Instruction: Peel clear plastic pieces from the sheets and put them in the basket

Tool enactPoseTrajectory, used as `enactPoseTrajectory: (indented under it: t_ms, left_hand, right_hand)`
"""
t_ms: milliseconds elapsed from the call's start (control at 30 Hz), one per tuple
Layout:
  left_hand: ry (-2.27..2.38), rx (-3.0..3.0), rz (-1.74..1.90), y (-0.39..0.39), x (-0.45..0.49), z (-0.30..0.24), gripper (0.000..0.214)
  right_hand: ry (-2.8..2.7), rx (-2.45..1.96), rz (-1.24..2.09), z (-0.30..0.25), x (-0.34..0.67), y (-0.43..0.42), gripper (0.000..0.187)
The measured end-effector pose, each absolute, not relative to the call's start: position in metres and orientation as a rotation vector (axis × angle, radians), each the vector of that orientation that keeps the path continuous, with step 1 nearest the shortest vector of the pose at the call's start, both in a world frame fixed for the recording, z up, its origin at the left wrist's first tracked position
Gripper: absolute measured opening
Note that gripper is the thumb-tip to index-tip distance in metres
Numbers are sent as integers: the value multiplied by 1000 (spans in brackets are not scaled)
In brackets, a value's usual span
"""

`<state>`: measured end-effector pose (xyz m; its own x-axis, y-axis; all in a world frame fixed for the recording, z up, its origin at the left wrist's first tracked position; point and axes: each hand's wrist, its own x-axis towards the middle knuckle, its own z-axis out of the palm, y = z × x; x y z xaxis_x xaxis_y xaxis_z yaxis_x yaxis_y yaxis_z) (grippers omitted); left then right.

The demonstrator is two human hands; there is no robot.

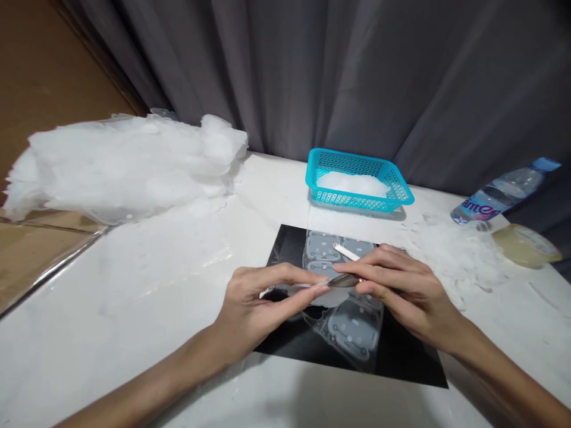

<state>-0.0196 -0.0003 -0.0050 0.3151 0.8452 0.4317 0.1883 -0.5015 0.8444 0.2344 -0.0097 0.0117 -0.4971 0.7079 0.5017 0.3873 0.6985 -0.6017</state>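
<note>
Film (pixel 332 299), whitish and thin, is pinched between the thumb and forefinger of the left hand (pixel 254 303), above the middle of a black mat (pixel 413 351). The right hand (pixel 410 291) is closed, fingers bent, with a white stick (pixel 347 252) poking out of its grip; a dark sliver (pixel 344 280) shows between the two hands' fingertips, and what it is I cannot tell. Beneath them, clear sheets (pixel 354 333) marked with rounded shapes lie on the mat. Beyond the mat, a blue basket (pixel 404 196) holds white pieces (pixel 352 183). To its right, white scraps (pixel 464 255) are strewn over the white table (pixel 178 285), near a water bottle (pixel 504 193) and a roll of tape (pixel 529 245). Far left sits a big white heap (pixel 129 163), before a grey curtain (pixel 289 71) and brown cardboard (pixel 44 65).
</note>
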Motion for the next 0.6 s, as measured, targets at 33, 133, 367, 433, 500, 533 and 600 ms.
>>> enactPoseTrajectory:
  t_ms: [33, 133, 367, 433, 500, 533, 600]
  left_hand:
    - [923, 1893, 1203, 0, -20, -5, 14]
    - [932, 1894, 1193, 0, -19, -5, 10]
    - [919, 1868, 1199, -1, -18, -4, 10]
    - [913, 1867, 1208, -1, -17, -3, 11]
    - [914, 1868, 1211, -1, -17, -3, 12]
    - [918, 1869, 1210, -1, -17, -3, 12]
    - [927, 1868, 1204, -1, -17, -3, 11]
  right_hand:
    - [-2147, -830, 529, 12, 234, -10, 35]
    - [-2155, -818, 512, 11, 234, -9, 35]
    - [-2190, -825, 487, 9, 236, -10, 38]
    - [-2194, -822, 469, 9, 236, -10, 40]
    - [-2195, -825, 459, 9, 235, -10, 41]
    - [-2195, -826, 456, 9, 235, -10, 41]
    - [-2196, -824, 449, 9, 234, -11, 41]
